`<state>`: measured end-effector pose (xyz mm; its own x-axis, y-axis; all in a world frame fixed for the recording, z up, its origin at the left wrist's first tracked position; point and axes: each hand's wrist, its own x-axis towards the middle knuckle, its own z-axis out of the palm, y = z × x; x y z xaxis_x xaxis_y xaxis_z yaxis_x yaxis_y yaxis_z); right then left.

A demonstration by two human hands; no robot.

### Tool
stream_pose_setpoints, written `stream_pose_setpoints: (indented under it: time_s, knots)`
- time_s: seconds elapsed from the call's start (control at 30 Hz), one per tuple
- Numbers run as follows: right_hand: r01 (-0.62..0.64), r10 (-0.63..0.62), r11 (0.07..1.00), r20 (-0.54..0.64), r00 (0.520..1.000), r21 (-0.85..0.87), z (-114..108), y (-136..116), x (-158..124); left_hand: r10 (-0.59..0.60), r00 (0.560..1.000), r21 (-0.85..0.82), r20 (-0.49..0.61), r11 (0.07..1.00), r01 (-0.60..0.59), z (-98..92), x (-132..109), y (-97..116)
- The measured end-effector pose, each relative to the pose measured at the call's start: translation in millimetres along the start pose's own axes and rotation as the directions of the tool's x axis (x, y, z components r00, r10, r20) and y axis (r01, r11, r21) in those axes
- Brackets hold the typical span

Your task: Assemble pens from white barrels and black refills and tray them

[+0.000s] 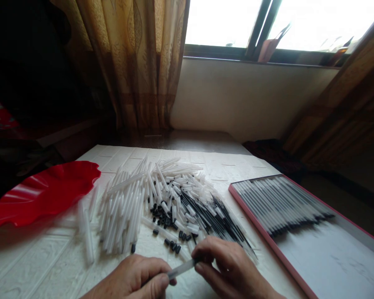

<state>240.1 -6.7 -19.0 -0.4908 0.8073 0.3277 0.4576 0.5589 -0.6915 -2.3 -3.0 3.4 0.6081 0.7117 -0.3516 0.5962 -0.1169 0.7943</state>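
Near the front edge of the table, my left hand (143, 276) is closed around a translucent pen (181, 270) with something dark inside its barrel. The fingertips of my right hand (227, 263) pinch the dark far end of this pen; the exact part under them is hidden. Just beyond my hands lie small black plugs (166, 220) and short white caps (187, 207). A bundle of thin dark refills (205, 211) spreads toward my right hand. Farther left, many clear pen barrels (123, 211) are heaped together.
A red dish with a wavy rim (50, 187) stands at the left. On the right, a pink-edged shallow box (262, 226) holds a row of assembled pens (283, 203). White brick-patterned sheeting (34, 265) covers the table. Behind it are a curtain (137, 62) and a window.
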Motion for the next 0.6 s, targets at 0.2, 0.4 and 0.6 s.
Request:
stream_pose_setpoints:
  time_s: [0.2,0.4,0.6]
  knots:
    - [-0.034,0.033,0.999,-0.004,0.999,-0.041,-5.6,-1.5,-0.8,-0.069,0.997,-0.028,0.027,0.997,0.07,-7.1,4.5,2.5]
    - [-0.031,0.031,0.995,-0.003,1.0,-0.09,8.1,9.2,-4.6,-0.103,0.994,0.056,0.031,0.993,0.101,-4.7,5.9,5.3]
    - [-0.147,0.15,0.988,0.066,0.986,-0.051,-5.0,1.4,-2.4,-0.096,0.995,0.058,0.031,0.994,0.094,-5.6,4.8,6.9]
